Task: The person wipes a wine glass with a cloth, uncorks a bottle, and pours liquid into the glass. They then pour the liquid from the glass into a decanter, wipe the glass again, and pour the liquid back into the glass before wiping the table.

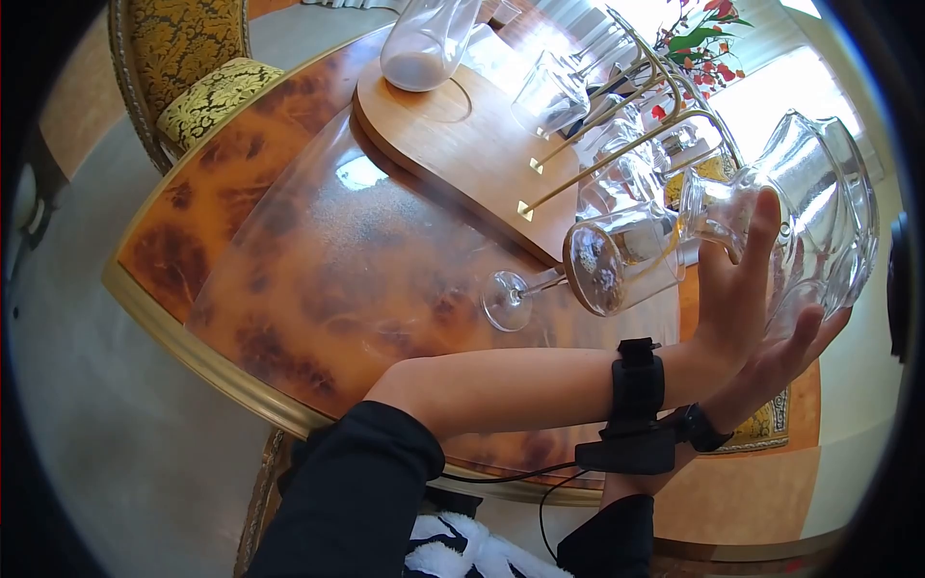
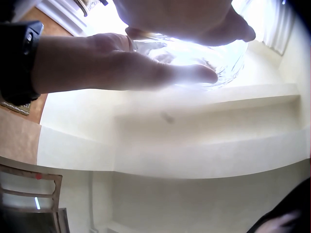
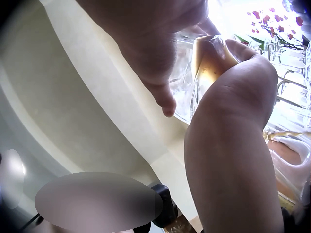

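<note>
1. Glossy amber-brown table [image 1: 318, 366] bears a wooden board [image 1: 414, 125] with brass rods [image 1: 588, 178] and glassware; red flowers [image 1: 713, 67] show behind.
2. Clear glass decanter [image 1: 819, 222] is tilted in the air beyond a glass cup [image 1: 641, 260].
3. Left hand [image 1: 737, 289] grips it near its neck, thumb extended, other fingers mostly hidden.
4. Right hand [image 1: 771, 371] holds its broad body, fingers widely parted around the glass.

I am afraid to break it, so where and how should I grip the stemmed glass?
Probably best pinch the slim stem of the stemmed glass, just above its round foot, coming from the near left: the wooden board borders the far side.
</note>
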Motion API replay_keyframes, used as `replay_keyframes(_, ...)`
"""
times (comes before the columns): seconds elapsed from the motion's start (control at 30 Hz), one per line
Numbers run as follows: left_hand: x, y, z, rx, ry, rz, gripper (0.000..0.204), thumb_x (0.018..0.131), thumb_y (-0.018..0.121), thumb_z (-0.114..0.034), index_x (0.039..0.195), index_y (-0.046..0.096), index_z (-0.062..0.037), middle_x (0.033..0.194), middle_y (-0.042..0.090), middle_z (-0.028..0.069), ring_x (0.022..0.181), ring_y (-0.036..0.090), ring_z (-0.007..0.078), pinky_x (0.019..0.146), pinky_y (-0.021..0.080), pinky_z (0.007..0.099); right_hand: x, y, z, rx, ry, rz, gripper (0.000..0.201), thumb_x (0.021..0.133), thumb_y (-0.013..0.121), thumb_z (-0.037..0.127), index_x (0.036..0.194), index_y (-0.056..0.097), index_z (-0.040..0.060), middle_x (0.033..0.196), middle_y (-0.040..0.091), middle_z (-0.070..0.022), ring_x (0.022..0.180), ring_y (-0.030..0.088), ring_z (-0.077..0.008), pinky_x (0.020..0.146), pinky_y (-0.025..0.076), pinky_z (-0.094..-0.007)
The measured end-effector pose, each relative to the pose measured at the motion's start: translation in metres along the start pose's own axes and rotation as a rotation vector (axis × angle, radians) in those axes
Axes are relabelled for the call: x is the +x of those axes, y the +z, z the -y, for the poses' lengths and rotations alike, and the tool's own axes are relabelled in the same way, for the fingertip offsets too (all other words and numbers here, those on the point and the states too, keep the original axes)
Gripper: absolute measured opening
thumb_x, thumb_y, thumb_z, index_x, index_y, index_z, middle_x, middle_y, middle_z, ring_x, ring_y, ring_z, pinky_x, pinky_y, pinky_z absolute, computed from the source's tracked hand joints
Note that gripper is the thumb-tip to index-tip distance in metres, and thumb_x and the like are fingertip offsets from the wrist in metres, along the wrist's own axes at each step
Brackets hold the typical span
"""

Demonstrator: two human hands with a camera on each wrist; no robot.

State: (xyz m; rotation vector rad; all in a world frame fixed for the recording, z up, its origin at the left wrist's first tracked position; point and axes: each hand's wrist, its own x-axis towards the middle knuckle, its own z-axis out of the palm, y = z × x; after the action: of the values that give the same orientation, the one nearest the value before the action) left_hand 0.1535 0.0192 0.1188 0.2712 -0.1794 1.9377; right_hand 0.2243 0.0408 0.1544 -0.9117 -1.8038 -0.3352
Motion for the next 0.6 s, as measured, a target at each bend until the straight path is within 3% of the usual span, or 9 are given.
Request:
replay_keyframes(0.1,-0.001,0.0,0.0,-0.01,0.001,-0.001,0.073,0.099,0.055,-0.059,0.131,0.049,0.0067,0.124,0.057,0.0194,0.118,0.053,0.0239,0.103,0.04,0.0357,-0.001,-0.002,0.002,0.045,0.01,-0.003,0.089,0.086,0.066,0.051,0.156,0.026,0.0122,0.155,0.034,-0.0225,0.146,0.034,-0.0378,0.118,0.034,-0.0505)
replay_keyframes(0.2,-0.001,0.0,-0.001,-0.022,0.004,0.001,0.074,0.099,0.054,-0.059,0.132,0.049,0.0067,0.125,0.056,0.0195,0.118,0.053,0.024,0.104,0.04,0.0358,0.001,0.01,0.046,0.09,0.017,-0.007,0.09,0.086,0.066,0.052,0.156,0.026,0.0114,0.155,0.033,-0.0228,0.146,0.034,-0.0379,0.118,0.034,-0.0509)
replay_keyframes(0.3,0.0,0.001,-0.002,-0.031,0.008,0.001,0.074,0.099,0.054,-0.059,0.132,0.048,0.0067,0.126,0.056,0.0195,0.119,0.053,0.0241,0.104,0.04,0.0358,0.001,-0.006,0.01,0.137,0.024,-0.01,0.09,0.086,0.066,0.052,0.156,0.026,0.0107,0.155,0.033,-0.0232,0.146,0.033,-0.0381,0.118,0.033,-0.0513)
replay_keyframes(0.6,-0.001,0.002,-0.003,-0.062,0.014,0.0,0.076,0.099,0.053,-0.06,0.134,0.047,0.0066,0.128,0.055,0.0198,0.121,0.052,0.0244,0.106,0.038,0.0359,-0.003,-0.017,0.015,0.273,0.051,-0.02,0.093,0.085,0.066,0.053,0.156,0.026,0.0084,0.156,0.031,-0.0243,0.146,0.032,-0.0385,0.119,0.033,-0.0527)
